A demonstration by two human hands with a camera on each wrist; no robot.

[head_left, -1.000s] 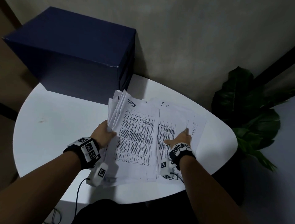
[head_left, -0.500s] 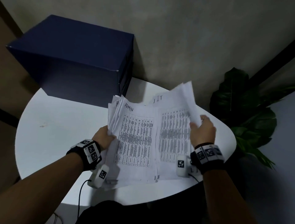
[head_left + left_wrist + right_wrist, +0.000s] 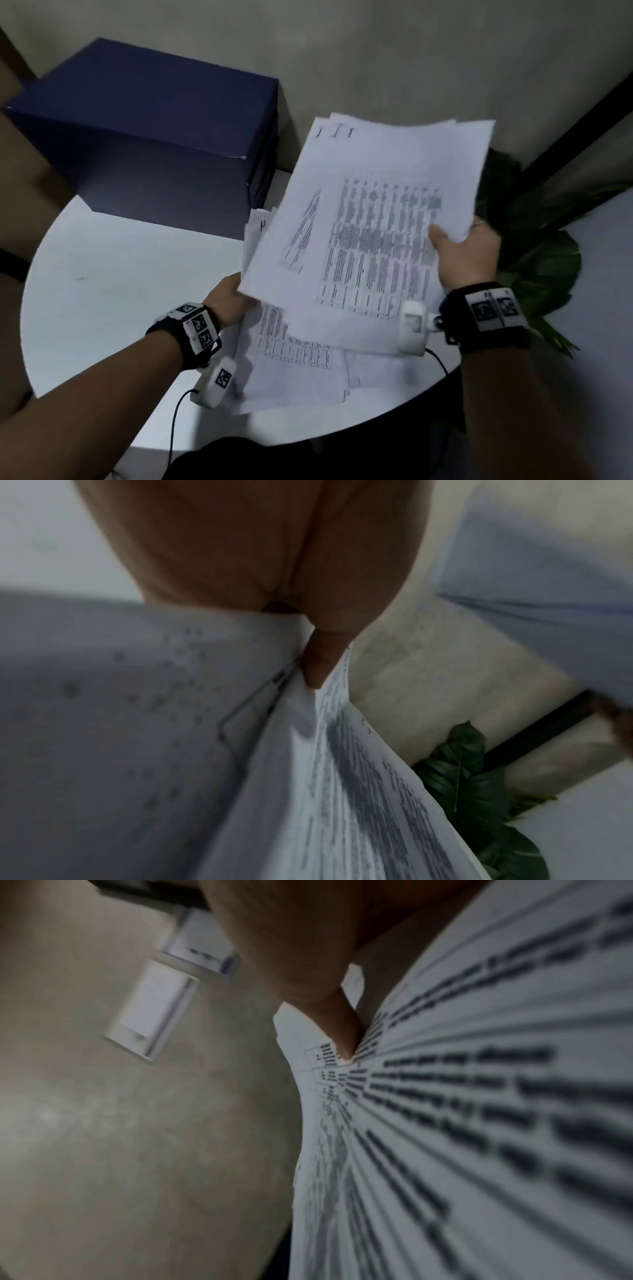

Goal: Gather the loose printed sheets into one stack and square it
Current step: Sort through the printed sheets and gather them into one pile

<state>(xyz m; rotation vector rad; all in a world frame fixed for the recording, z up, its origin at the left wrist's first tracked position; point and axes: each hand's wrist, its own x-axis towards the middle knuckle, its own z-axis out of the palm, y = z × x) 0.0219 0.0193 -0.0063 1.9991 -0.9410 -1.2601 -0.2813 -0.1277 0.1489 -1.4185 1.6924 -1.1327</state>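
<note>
My right hand grips a bundle of printed sheets by its right edge and holds it raised and tilted over the table. The right wrist view shows its thumb pressed on the printed face of that bundle. Below it, a second pile of printed sheets lies on the white round table. My left hand holds that pile's left edge, with its thumb on top of the paper; the raised bundle hides its fingers.
A large dark blue box stands at the back left of the table, close to the papers. A green leafy plant sits off the table's right edge, against the wall. Wrist camera cables hang by the near table edge.
My right hand has picked the right-hand sheets up off the table and swung them up and leftward over the left pile. My left hand has stayed on the left pile's edge.
</note>
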